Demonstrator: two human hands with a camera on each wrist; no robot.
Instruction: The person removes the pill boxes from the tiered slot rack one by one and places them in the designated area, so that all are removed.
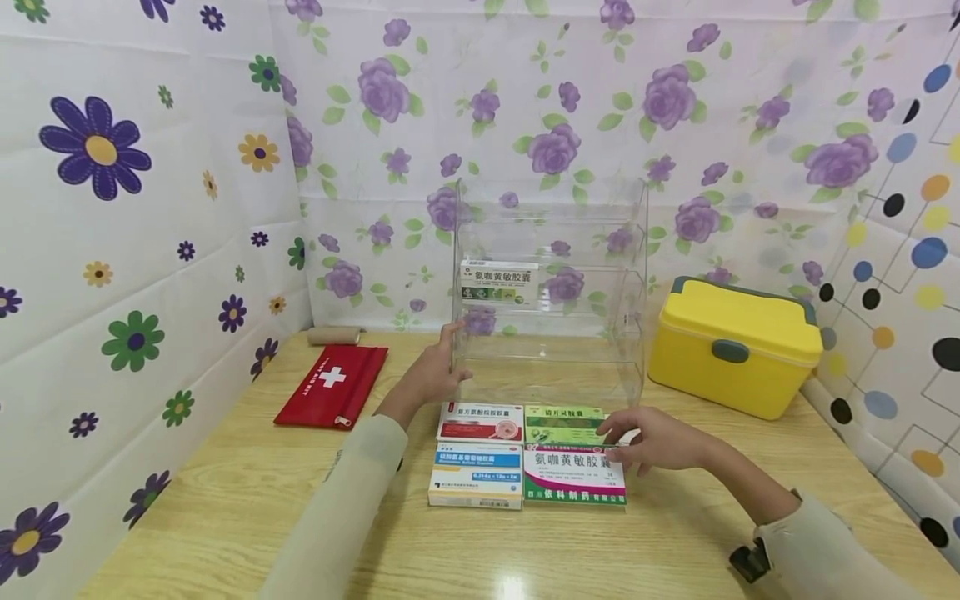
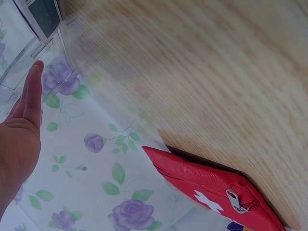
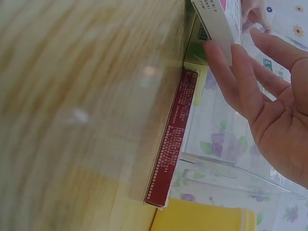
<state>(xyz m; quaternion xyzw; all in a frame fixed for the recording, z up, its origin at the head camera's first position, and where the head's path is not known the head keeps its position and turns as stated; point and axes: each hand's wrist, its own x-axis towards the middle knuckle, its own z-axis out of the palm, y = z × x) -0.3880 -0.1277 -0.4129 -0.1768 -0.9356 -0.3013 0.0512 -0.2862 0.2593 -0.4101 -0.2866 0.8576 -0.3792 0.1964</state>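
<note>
My left hand (image 1: 433, 373) rests against the left side of a clear acrylic rack (image 1: 551, 371), its fingers straight along the edge. My right hand (image 1: 663, 437), fingers lightly bent, touches the right edge of a white, green and magenta medicine box (image 1: 573, 473); in the right wrist view its thumb stands apart from the fingers. Beside that box lie a blue and white box (image 1: 476, 475), a red and white box (image 1: 480, 422) and a green box (image 1: 558, 422), together in two rows. Another white and green medicine box (image 1: 498, 283) stands on a rack shelf at left.
A red first aid pouch (image 1: 330, 387) lies left of the rack, with a beige roll (image 1: 333, 336) behind it. At the right stands a yellow case (image 1: 735, 346) with a dark latch. Patterned cloth hangs behind and at both sides.
</note>
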